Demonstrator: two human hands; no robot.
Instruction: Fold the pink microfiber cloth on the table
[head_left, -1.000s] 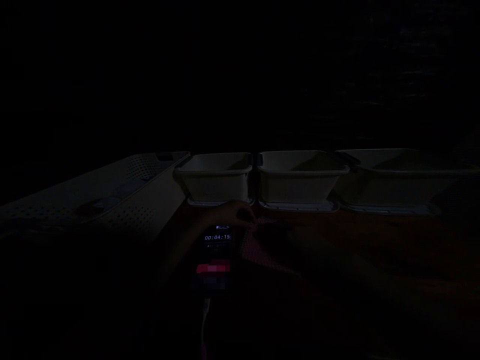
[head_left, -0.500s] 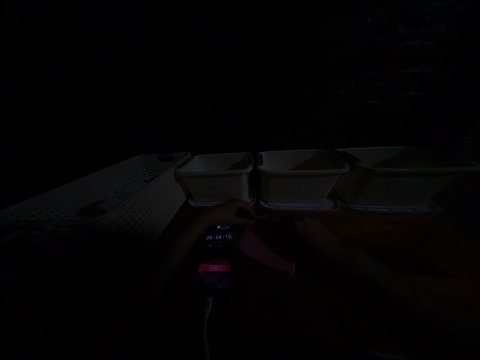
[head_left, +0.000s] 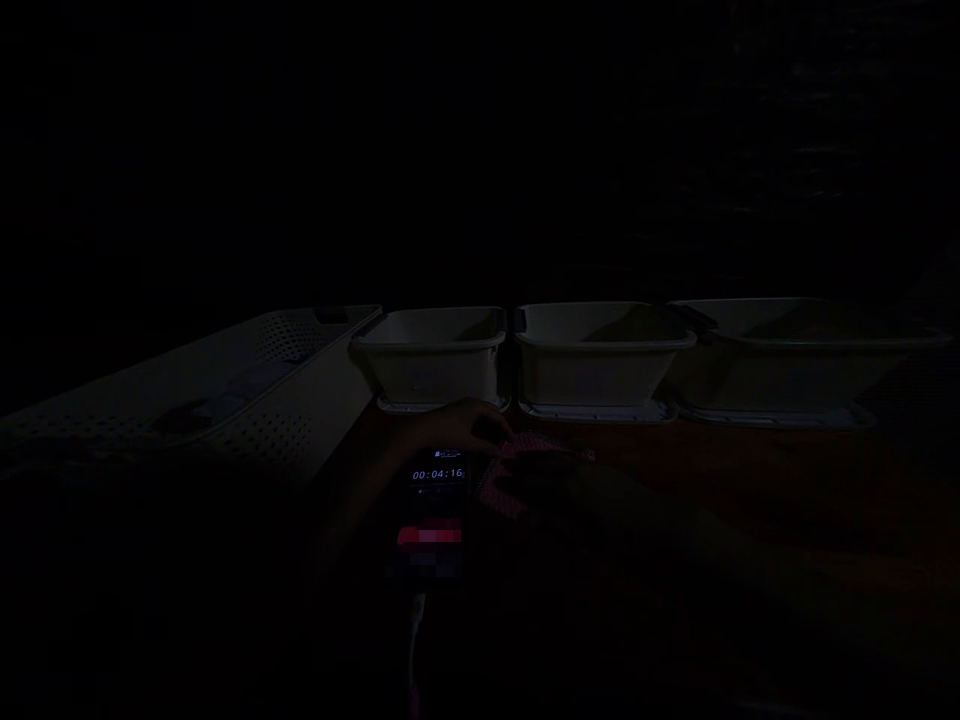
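Note:
The picture is very dark. My left hand [head_left: 463, 430] rests on the reddish table just behind a lit phone [head_left: 436, 500], its fingers curled. The phone's screen reads 00:04:16. Right of the phone lies a red patterned flat thing [head_left: 551, 446], perhaps cards or cloth. My right hand [head_left: 559, 482] is a dark shape lying over the middle of it, so only its red edges show. The fingers of that hand are lost in the dark.
Three white tubs stand in a row behind the hands: left tub [head_left: 431, 372], middle tub [head_left: 596, 375], right tub [head_left: 795, 375]. A white perforated basket [head_left: 247, 400] lies at the left. A white cable [head_left: 414, 640] runs from the phone toward me.
The red patterned thing showed as a broad flat patch; now my right hand covers most of it and a red edge shows farther back. The timer went from 00:04:15 to 00:04:16.

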